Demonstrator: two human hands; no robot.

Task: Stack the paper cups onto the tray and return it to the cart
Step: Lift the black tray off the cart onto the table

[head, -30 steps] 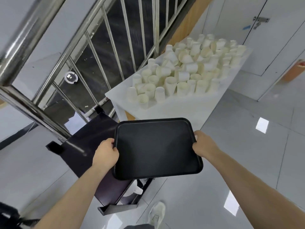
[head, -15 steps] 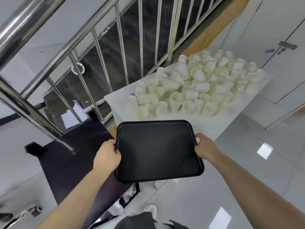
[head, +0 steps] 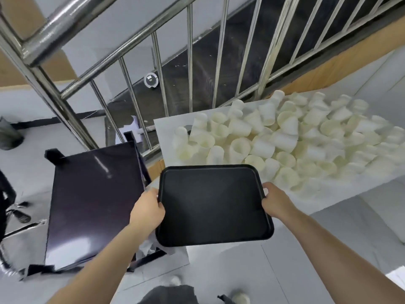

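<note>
The person holds the black tray (head: pixel 210 205) in the air with both hands: the left hand (head: pixel 148 210) grips its left edge and the right hand (head: pixel 275 201) grips its right edge, the fingers curled around the rim. The tray carries nothing and hangs near the front edge of the white table (head: pixel 168 128), where many paper cups (head: pixel 274 139) lie in a loose heap, while the dark cart (head: pixel 92 202) stands just to the left, beside the metal railing (head: pixel 153 66)

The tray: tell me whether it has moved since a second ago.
Yes. The tray has come nearer the table; its far edge now overlaps the table's near edge.
</note>
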